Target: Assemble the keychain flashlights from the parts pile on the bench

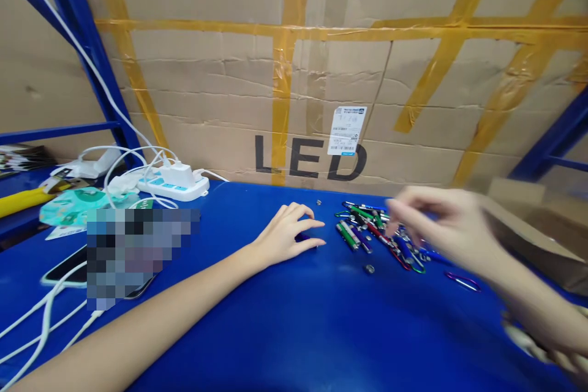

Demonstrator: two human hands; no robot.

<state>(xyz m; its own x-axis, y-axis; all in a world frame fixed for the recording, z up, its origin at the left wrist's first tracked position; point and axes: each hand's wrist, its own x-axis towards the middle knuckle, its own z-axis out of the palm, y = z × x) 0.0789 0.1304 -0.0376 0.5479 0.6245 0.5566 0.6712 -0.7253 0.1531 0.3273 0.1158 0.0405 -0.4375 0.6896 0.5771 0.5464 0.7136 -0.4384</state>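
Your left hand (281, 237) is on the blue surface (294, 331), its fingers apart and bent around a dark tube (302, 236); I can't tell if they touch it. Your right hand (452, 223) is blurry, with bent fingers, so I can't tell if they pinch anything. The heap of small lights (377, 233) lies by those right fingertips, all mixed up with clips. If you pull one light, a clip could snag and drag others along. A round metal cap (369, 269) sits loose between your two hands, nearer to you than the heap; a bump from your fingers could make it roll. Press the tube's edge and it could slip out.
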